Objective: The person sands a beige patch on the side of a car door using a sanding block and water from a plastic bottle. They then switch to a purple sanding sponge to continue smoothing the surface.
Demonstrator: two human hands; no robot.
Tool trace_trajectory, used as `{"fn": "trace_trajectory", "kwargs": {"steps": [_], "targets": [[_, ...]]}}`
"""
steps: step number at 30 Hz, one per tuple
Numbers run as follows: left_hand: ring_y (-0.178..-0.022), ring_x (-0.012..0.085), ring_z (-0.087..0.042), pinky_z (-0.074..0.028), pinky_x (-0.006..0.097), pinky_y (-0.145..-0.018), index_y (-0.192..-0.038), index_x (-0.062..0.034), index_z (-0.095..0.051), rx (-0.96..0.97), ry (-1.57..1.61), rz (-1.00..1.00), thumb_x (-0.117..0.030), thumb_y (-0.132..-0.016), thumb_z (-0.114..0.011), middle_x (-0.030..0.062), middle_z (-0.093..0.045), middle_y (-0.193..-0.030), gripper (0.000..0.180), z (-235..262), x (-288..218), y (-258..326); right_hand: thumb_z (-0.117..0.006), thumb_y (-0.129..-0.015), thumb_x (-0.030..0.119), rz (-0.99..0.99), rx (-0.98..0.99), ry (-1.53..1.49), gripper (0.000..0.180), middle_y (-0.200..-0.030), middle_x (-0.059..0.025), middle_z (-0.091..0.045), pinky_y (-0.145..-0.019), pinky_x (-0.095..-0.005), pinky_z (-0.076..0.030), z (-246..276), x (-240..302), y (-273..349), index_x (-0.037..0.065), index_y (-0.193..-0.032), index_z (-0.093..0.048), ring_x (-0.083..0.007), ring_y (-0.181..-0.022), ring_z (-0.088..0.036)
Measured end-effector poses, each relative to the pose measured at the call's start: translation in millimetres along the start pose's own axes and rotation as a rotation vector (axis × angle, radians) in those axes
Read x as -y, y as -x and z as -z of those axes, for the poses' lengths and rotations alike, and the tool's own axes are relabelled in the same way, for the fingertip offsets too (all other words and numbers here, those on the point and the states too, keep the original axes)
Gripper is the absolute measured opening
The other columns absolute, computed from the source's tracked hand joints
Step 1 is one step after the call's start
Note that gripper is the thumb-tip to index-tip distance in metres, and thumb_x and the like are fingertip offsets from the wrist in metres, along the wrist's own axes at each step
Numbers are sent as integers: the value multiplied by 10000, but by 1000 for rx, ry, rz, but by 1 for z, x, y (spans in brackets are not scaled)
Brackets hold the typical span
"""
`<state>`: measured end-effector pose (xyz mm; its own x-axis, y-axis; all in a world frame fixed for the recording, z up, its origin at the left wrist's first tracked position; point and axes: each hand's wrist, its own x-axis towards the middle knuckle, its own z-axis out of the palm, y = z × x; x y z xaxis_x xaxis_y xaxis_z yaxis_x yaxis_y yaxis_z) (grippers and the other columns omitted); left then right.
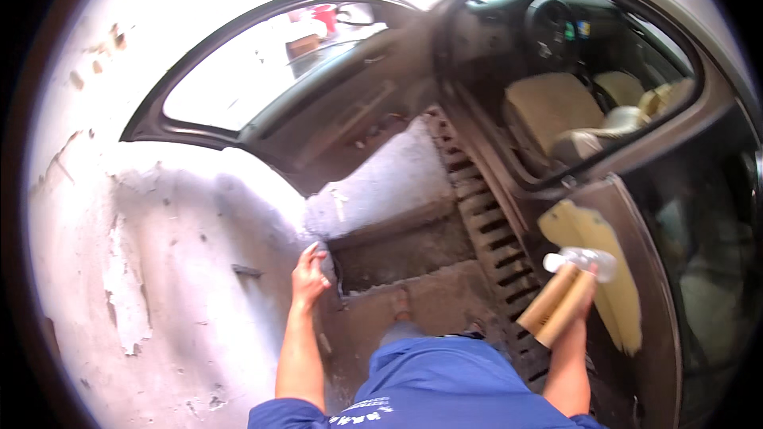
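Observation:
My right hand (586, 294) is closed round a tan folded sheet (560, 302), whose two layers look like stiff paper or sandpaper. A clear plastic bottle (588, 260) lies across the top of that hand and appears held with the sheet. Both are in front of a dark car door panel (648, 286) with a yellowish patch (624, 306), which looks like body filler. My left hand (308, 276) is raised beside the pale wall, its fingers bent and apart. I see nothing in it, and I cannot tell whether it touches the wall.
Ahead on the left, the car's front door (318, 123) stands open towards the stained, peeling wall (191, 254). A slotted floor grating (485, 214) runs along the car. Seats (552, 103) and a steering wheel (550, 28) show through the side window. My feet are on the brown floor (366, 322).

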<state>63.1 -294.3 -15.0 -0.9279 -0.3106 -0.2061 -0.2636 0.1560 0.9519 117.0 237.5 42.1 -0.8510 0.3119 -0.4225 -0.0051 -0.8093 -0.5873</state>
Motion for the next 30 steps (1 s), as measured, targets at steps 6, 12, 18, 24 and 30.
{"fn": "trace_trajectory", "kwargs": {"steps": [6, 12, 18, 24, 30], "targets": [[-654, 164, -652, -538, 290, -640, -1297, -32, -507, -130, 111, -264, 71, -881, -404, 102, -607, -1159, 440, 118, -39, -140, -439, -919, 640, 252, -285, 111, 633, -1198, -55, -580, -965, -335, -427, -77, -48, 26, 116, -1261, -535, -209, -1091, -548], [-1030, 214, -518, -477, 315, -770, -1357, -46, -403, -458, -47, -502, -62, -843, -591, 125, -479, -1274, 547, 289, -92, -282, -452, -900, 666, 281, -350, 132, 674, -1276, -46, -532, -991, -321, -401, -118, -56, 45, 152, -1334, -476, -205, -1149, -511], [-954, 194, -520, -438, 348, -745, -1055, -74, -500, -708, 450, -217, -139, -740, -612, 76, -537, -1048, 340, 307, -178, -332, -408, -919, 657, 397, -339, 75, 689, -1361, -65, -500, -1033, -345, -390, -64, -56, 50, 151, -1385, -438, -213, -1197, -505], [-791, 244, -571, -491, 378, -691, -923, 31, -640, -860, 120, -161, -212, -699, -660, 112, -627, -959, 331, 312, -193, -356, -313, -982, 577, 592, -81, 364, 616, -1431, -73, -446, -1076, -358, -364, -46, -56, 85, 201, -1469, -311, -206, -1284, -460], [-636, 162, -469, -472, 332, -577, -864, -51, -588, -743, 247, -333, -78, -705, -491, 48, -534, -806, 188, 443, -194, -394, -393, -922, 663, 390, -364, 1, 684, -1302, -65, -535, -1018, -349, -393, -51, -57, 77, 123, -1331, -491, -219, -1172, -513]]}}
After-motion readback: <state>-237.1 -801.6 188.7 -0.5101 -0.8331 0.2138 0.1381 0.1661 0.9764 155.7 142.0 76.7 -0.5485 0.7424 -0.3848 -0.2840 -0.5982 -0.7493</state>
